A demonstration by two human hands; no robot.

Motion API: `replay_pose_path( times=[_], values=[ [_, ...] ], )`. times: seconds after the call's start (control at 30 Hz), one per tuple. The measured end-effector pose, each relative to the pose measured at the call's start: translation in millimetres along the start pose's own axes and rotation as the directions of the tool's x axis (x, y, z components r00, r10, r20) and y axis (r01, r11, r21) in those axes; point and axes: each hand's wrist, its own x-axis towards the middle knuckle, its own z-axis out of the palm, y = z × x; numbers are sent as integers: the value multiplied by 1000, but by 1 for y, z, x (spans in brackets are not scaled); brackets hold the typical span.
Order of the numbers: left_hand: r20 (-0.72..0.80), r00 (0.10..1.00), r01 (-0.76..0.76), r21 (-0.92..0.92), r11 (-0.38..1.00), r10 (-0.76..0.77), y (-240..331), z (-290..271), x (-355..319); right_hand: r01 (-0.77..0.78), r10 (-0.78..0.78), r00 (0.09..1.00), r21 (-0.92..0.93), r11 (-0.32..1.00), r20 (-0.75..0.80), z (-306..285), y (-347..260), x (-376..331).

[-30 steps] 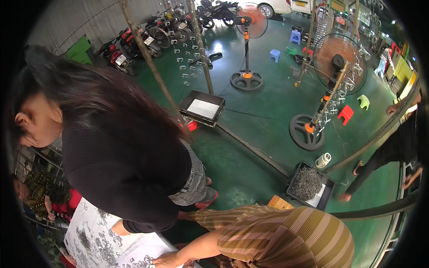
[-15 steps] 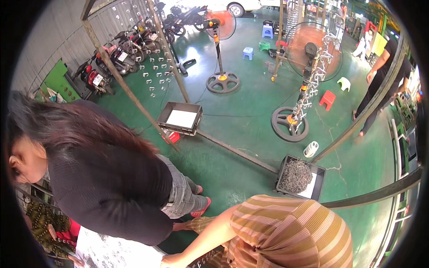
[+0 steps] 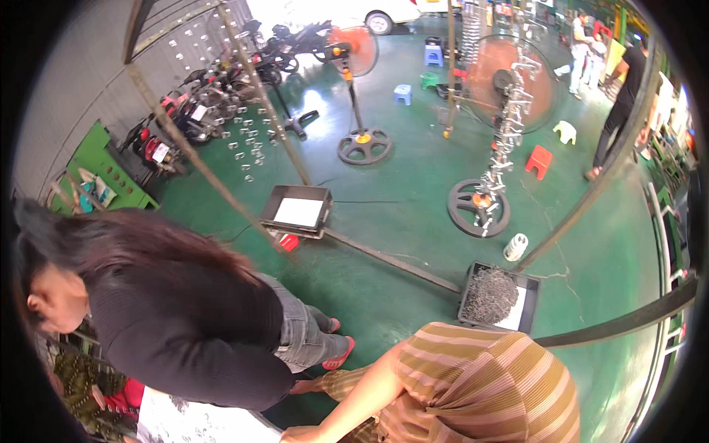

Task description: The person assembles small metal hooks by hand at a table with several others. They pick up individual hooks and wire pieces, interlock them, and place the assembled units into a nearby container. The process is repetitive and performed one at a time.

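My right hand (image 3: 301, 434) rests at the edge of a white work surface (image 3: 221, 424), cut off by the lower rim, so its fingers cannot be made out. Small dark parts lie scattered on that surface. The bare right forearm (image 3: 354, 402) comes out of a brown striped sleeve. My left hand is outside the picture. Close by on the left, a co-worker in a black top (image 3: 185, 343) bends over the surface. A hand (image 3: 306, 386) at the end of the black sleeve is beside striped fabric. Further left, another person's hand (image 3: 98, 397) shows near red cloth.
A black crate of thin metal parts (image 3: 491, 295) stands behind my shoulder. Another crate (image 3: 298, 212) sits on the rusty frame's bar (image 3: 391, 262). Beyond are two pedestal fans (image 3: 357, 55) (image 3: 509, 83), hanging metal hooks, low stools (image 3: 539, 162) and parked motorbikes (image 3: 214, 103).
The view has shifted slightly, and my right hand and the white surface appear further right. At the far right, a person in dark clothes now stands further away, with others visible behind.
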Motion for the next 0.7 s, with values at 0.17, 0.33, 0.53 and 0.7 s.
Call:
replay_pose_path(
  times=[0.17,0.33,0.53,0.7],
  values=[
    [112,994,-14,-39,999,18,0,9,7,-56,59,994,-37,998,90,-20,-18,2],
    [213,977,-19,-75,997,34,0,18,14,-55,58,995,-36,998,78,-37,-27,-2],
    [305,952,-3,-106,994,36,-2,25,25,-59,61,997,-23,998,56,-50,-34,-2],
    [331,944,26,-128,991,18,-6,27,30,-61,61,996,-8,998,61,-55,-36,-1]
  ],
)
